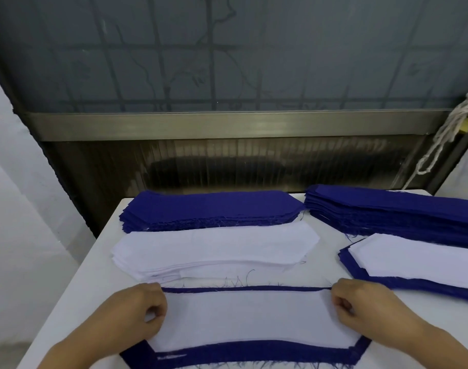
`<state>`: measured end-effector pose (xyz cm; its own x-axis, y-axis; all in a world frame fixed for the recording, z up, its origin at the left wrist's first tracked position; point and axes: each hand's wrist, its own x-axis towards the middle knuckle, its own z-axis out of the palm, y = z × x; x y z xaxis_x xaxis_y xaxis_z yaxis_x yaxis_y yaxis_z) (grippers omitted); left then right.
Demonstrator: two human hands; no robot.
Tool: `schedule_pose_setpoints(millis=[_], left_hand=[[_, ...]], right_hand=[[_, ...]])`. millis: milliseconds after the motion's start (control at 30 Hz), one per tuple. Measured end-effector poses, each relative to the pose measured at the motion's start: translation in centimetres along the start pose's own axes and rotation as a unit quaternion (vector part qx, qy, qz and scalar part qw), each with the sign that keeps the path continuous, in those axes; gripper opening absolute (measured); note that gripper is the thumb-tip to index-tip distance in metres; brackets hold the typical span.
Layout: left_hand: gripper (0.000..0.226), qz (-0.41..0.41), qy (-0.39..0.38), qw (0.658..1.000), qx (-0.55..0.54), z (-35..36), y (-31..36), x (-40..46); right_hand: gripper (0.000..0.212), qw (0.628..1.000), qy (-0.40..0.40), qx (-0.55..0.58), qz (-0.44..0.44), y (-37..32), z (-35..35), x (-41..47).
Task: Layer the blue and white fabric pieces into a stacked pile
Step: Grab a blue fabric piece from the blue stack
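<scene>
White piece (250, 319) lies flat on blue piece (243, 354) at table's near edge, blue border showing round it. Behind: white stack (214, 249), then blue stack (208, 209) at far edge. Far right corner: taller blue stack (392, 211); layered pile (419, 265) at right edge.

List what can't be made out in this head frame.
- Ends of the white piece: under left hand and right hand.
- Right blue stack and layered pile: cut by right edge.
- Blue piece: near edge cut off.
- Stack counts: layers too fine.
</scene>
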<state>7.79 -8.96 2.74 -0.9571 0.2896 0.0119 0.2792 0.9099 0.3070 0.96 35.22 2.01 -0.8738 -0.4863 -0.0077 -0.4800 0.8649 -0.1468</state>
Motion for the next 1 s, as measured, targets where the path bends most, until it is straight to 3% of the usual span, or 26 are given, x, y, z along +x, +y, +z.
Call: schedule_pose_setpoints(millis=[100,200,333,533,767,1000], left_hand=[[0.013,-0.025,0.019,0.999,-0.018,0.0,-0.1,2.1],[0.005,-0.027,0.063,0.998,-0.016,-0.4,1.0,5.0],[0.014,-0.05,0.115,0.992,-0.009,-0.6,1.9,9.3],[0.027,-0.03,0.148,0.988,-0.022,-0.6,1.9,15.4],[0.035,-0.109,0.115,0.985,-0.074,-0.2,1.4,20.2],[0.039,-0.115,0.1,0.987,-0.052,0.4,1.1,21.9]], right_hand=[[0.023,0.999,0.025,0.023,0.009,-0.5,-1.0,2.0],[0.014,0.993,0.085,0.076,0.0,-1.3,-1.8,4.7],[0.005,0.987,0.123,0.105,-0.001,-2.3,-2.6,9.4],[0.015,0.983,0.15,0.106,-0.016,-3.6,-2.4,15.9],[0.018,0.985,0.102,0.133,0.042,-2.8,-1.4,21.6],[0.005,0.987,0.06,0.14,0.057,-2.0,-0.6,23.7]])
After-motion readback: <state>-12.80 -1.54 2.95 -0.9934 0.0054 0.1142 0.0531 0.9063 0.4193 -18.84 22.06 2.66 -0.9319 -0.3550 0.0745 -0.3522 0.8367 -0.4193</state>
